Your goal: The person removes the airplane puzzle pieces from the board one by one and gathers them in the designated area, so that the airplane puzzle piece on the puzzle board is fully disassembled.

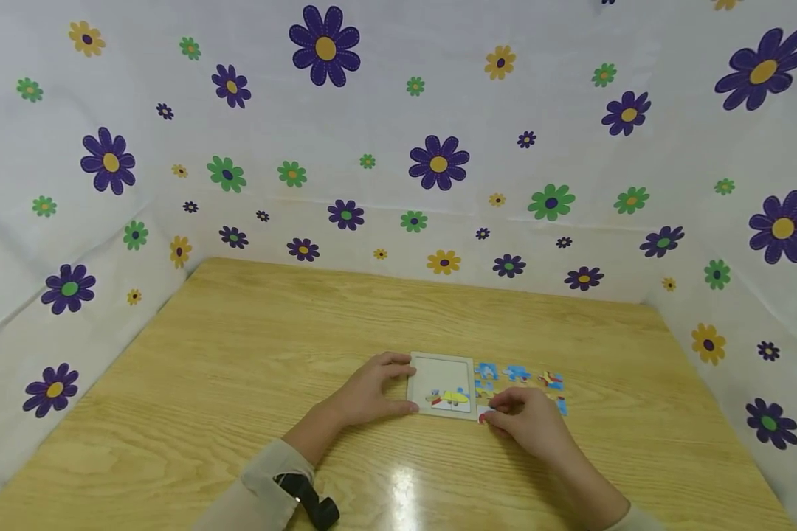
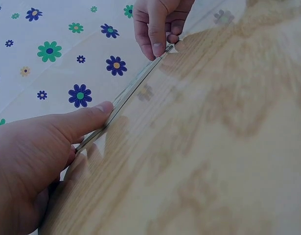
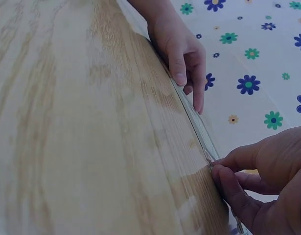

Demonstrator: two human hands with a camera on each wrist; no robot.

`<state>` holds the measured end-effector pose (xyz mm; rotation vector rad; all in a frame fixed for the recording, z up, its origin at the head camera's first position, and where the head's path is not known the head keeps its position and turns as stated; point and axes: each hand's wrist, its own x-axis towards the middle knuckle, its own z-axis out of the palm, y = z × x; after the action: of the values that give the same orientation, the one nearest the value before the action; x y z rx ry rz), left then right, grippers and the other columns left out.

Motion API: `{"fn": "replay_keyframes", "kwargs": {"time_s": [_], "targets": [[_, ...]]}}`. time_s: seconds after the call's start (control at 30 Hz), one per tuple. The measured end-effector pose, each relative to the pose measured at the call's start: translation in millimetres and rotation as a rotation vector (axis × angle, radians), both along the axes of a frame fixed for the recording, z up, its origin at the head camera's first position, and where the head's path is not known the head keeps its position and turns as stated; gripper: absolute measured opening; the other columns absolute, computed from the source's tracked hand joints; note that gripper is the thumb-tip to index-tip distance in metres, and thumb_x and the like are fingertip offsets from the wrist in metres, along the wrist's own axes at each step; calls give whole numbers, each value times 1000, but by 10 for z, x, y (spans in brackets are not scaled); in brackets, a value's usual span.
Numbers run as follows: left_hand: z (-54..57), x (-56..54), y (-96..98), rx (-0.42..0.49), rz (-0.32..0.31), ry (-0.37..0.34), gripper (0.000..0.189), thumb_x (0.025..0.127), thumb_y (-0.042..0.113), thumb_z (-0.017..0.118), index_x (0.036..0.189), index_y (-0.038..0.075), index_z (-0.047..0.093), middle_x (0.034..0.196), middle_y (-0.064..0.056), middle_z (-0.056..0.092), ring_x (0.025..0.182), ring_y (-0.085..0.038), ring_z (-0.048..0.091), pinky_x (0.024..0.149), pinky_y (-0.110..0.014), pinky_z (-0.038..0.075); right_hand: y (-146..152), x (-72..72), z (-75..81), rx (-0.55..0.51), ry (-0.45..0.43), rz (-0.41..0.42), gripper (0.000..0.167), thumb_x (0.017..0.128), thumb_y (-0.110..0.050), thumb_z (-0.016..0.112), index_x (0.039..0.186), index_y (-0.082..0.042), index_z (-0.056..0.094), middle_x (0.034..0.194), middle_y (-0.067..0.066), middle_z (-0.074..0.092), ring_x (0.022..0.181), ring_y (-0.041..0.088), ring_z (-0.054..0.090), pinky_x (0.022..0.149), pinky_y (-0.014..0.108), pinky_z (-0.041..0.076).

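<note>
A shallow wooden puzzle tray point(image 1: 442, 417) lies flat on the table. Joined pieces with a yellow and red picture point(image 1: 453, 399) fill part of its lower area; the rest of its base is bare. My left hand point(image 1: 374, 393) rests at the tray's left side, the fingers touching near the upper corner and the thumb near the lower one. Just off the tray's lower right corner, my right hand point(image 1: 530, 424) pinches a white and red puzzle piece point(image 1: 483, 414) between thumb and fingers. In the right wrist view, the fingertips point(image 3: 219, 169) meet at the piece's thin edge.
Several loose puzzle pieces point(image 1: 515, 373) lie to the right of the tray, some partly hidden behind the right hand. The wooden table point(image 1: 292, 332) ends at a flowered white cloth point(image 1: 372, 125) at the back and sides. A black strap point(image 1: 311, 500) hangs at the left sleeve.
</note>
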<state>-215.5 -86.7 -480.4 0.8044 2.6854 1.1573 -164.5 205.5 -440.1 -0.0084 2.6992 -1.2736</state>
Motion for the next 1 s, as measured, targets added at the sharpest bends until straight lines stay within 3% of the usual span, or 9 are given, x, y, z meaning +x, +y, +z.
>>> {"fn": "replay_keyframes", "kwargs": {"time_s": [0.3,0.43,0.7,0.9,1.0], "targets": [[23,0,18,-4,1,12,62,83,42,81,135,14,63,150,-3,48,142,-29,41,116,-49,37,-70,-35,145,-7,-11,15,9,91,-9,71,96,-2,73,79,4,72,63,15,64,55,25,52],[30,14,22,-1,6,0,62,83,41,81,135,14,63,150,-3,48,142,-29,41,116,-49,36,-133,-77,144,-66,-8,47,13,90,-9,72,100,-1,72,83,5,69,66,15,65,58,25,55],[7,4,31,-2,2,13,60,83,42,81,134,15,64,149,-2,49,141,-28,42,115,-48,37,-284,-201,-15,-259,-8,261,39,92,-17,72,124,5,65,110,18,65,88,22,73,69,26,59],[22,6,29,1,-4,14,61,83,43,80,135,15,64,149,-3,49,141,-28,42,115,-49,37,-365,-223,-86,-161,25,309,38,92,-19,72,122,3,67,102,13,66,73,14,62,57,23,50],[26,6,23,3,-4,16,61,83,41,81,134,14,64,149,-3,49,141,-28,42,115,-49,37,-383,-221,-89,-109,39,309,33,92,-19,72,118,1,70,105,13,66,73,14,60,56,22,50]]}}
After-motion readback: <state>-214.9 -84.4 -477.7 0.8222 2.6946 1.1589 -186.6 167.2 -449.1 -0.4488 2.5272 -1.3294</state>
